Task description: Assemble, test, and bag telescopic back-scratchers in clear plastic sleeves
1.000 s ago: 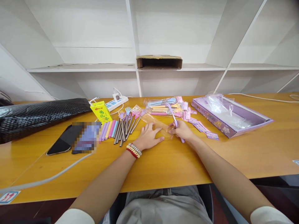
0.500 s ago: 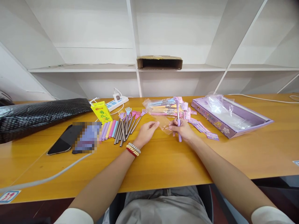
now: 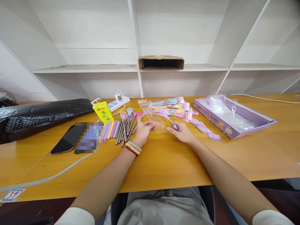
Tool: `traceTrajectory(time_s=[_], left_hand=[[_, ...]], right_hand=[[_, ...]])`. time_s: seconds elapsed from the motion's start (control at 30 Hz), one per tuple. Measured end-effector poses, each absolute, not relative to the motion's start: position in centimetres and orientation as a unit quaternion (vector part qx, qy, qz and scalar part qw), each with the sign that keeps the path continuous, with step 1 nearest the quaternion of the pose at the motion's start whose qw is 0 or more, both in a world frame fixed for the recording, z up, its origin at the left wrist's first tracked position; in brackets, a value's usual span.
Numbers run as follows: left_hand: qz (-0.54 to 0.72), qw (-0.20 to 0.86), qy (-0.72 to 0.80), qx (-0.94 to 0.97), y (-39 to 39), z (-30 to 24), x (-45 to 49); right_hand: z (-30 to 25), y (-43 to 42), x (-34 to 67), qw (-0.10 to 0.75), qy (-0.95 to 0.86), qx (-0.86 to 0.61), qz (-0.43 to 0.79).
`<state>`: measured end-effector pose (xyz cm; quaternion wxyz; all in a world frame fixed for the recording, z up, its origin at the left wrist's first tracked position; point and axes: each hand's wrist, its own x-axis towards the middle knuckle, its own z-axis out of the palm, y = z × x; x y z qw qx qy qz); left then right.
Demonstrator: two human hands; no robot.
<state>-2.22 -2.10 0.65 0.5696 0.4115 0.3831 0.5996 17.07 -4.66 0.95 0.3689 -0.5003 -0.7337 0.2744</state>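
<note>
My left hand pinches a clear plastic bag at its lower end, just right of a pile of metal-rod back scratchers with coloured hand-shaped heads. In my right hand is a purple back scratcher, gripped by its handle. Its head points up and left, over or inside the bag; I cannot tell which. Several bagged back scratchers lie behind the hands, and small printed cards are spread to the right.
Coloured handle sleeves lie left of the pile, beside a yellow carton and a phone. A power strip stands behind. The purple display box at right holds clear bags. A black wrapped package lies far left.
The back scratcher has tipped from nearly upright to the left, towards the bag. My left hand has raised the bag and opened it out a little to the upper left.
</note>
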Motion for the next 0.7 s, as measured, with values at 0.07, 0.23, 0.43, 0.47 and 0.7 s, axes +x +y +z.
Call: traceTrajectory(time_s=[0.07,0.23,0.43,0.47,0.7], left_hand=[[0.626,0.556,0.394,0.379,-1.6,0.7,-2.6],[0.668,0.547,0.395,0.313,-0.8,1.0,-3.4],[0.664,0.586,0.373,0.279,-0.6,1.1,-3.8],[0.661,0.595,0.364,0.276,-0.6,1.1,-3.9],[0.640,0.635,0.331,0.278,-1.2,1.5,-3.6]], right_hand=[[1.1,-4.6,17.5,0.318,-0.780,-0.499,0.203],[0.7,-4.2,18.0,0.264,-0.802,-0.508,0.174],[0.4,-3.8,18.7,0.261,-0.798,-0.520,0.157],[0.4,-3.7,18.8,0.263,-0.796,-0.522,0.155],[0.3,-3.8,18.5,0.273,-0.789,-0.529,0.151]])
